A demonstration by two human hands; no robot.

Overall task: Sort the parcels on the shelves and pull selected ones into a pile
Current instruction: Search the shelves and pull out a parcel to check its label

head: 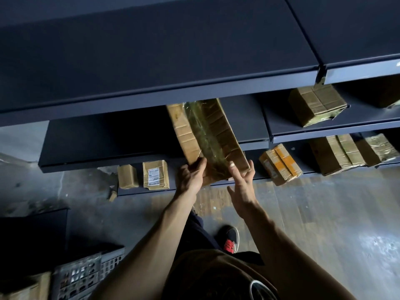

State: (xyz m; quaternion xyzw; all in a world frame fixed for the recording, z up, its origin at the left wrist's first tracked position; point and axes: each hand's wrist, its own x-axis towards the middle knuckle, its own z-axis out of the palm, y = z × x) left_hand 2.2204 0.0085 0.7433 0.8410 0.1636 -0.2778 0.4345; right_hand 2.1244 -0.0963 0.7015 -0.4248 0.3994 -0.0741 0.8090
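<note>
1. Dark blue shelving (151,61) rises in tiers above and beyond both hands, over a grey floor (324,213).
2. One grated crate (86,276) sits low, well left of the left arm.
3. One long taped parcel (207,137) slants out from a shelf, its near end between the hands.
4. Six other parcels show on the shelves:
   - a plain parcel (127,176) and a labelled parcel (155,174) left of the left hand;
   - an orange-taped parcel (280,164) near the right hand;
   - two brown boxes (335,154) further right;
   - one upper box (317,105) above those.
5. Two hands hold the long taped parcel. The left hand (191,177) grips its near left corner. The right hand (242,182) clasps its right edge, thumb on top.
6. One black-and-red shoe (230,239) stands below the hands.
</note>
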